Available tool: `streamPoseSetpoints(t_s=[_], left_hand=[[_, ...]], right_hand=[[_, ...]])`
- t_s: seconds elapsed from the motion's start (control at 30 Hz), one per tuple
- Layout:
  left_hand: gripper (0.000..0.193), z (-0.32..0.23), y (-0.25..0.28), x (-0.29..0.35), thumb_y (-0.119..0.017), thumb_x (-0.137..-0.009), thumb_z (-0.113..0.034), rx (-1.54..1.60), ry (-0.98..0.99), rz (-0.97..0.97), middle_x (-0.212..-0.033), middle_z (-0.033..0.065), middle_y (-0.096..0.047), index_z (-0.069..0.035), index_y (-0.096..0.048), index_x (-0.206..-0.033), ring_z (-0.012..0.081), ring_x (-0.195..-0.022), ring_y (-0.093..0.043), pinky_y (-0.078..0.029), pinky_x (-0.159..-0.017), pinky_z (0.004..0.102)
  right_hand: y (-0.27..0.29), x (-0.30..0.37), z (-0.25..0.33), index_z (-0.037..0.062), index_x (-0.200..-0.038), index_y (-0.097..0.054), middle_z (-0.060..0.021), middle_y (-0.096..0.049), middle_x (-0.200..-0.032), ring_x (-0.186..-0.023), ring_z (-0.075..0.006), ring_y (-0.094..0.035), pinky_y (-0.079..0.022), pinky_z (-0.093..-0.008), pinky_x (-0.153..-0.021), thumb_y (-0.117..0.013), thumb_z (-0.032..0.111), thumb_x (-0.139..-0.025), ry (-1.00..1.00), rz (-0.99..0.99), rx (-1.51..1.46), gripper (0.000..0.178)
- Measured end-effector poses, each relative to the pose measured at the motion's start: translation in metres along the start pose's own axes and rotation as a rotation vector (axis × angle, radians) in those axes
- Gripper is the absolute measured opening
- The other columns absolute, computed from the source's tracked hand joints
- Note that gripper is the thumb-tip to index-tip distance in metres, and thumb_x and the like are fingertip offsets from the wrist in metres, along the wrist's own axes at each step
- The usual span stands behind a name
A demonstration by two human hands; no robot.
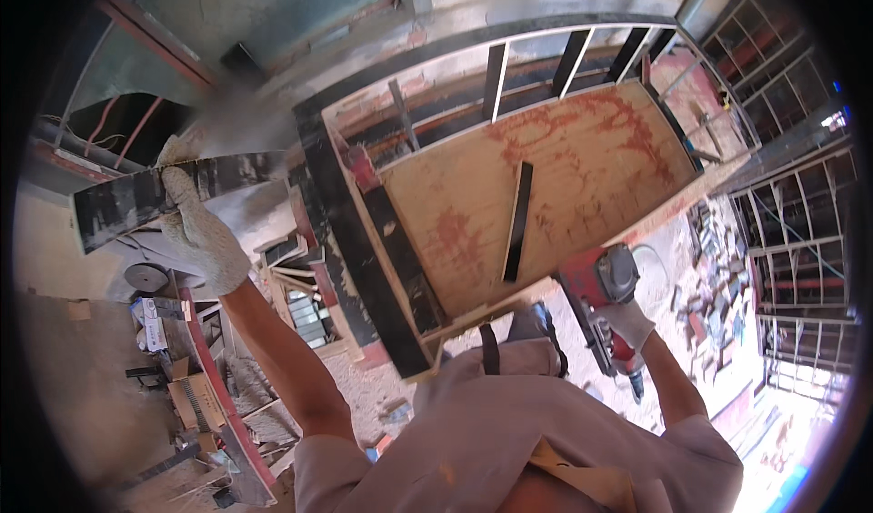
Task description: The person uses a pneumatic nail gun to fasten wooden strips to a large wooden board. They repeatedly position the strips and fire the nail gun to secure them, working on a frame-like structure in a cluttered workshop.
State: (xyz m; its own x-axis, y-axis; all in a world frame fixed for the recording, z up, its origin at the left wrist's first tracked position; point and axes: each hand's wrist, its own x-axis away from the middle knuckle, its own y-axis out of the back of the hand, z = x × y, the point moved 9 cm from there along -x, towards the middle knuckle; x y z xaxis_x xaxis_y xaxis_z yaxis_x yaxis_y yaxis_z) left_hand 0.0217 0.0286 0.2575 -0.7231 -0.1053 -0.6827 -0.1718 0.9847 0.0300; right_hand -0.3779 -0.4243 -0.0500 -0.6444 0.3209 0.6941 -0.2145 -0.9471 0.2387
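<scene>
My left hand (207,240), in a pale knitted glove, grips a black-painted wooden board (118,207) out to the left, its fingers partly hidden by the board. The board's right end reaches close to a large wooden frame (329,208) with dark, worn edges; I cannot tell whether they touch. Low on the right, my gloved right hand (629,320) is closed round the handle of a red and black nail gun (593,281), beside the frame's near edge. Inside the frame is a plywood panel (455,181) with red smears. A dark narrow strip (519,222) lies across it.
Dark slats (571,63) cross the frame's far side. Wood scraps (300,290) and a red-edged plank (223,390) lie at the left, near a cardboard box (195,402). Rubble and broken pieces (714,299) cover the floor at right, below metal grilles (800,249).
</scene>
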Motion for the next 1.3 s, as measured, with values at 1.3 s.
streamPoseSetpoints(t_s=[1.3], left_hand=[[0.02,0.247,-0.07,0.37,-0.053,-0.083,0.011,0.56,0.845,0.608,-0.079,-0.0023,-0.057,-0.006,-0.062,-0.091,0.008,-0.072,-0.056,-0.048,-0.064,0.0255]], right_hand=[[-0.224,0.134,0.223,-0.0054,-0.105,-0.068,-0.0139,-0.067,-0.086,-0.073,-0.0203,-0.064,-0.053,-0.0335,-0.067,-0.054,0.013,-0.098,0.555,0.196,0.208,0.024]])
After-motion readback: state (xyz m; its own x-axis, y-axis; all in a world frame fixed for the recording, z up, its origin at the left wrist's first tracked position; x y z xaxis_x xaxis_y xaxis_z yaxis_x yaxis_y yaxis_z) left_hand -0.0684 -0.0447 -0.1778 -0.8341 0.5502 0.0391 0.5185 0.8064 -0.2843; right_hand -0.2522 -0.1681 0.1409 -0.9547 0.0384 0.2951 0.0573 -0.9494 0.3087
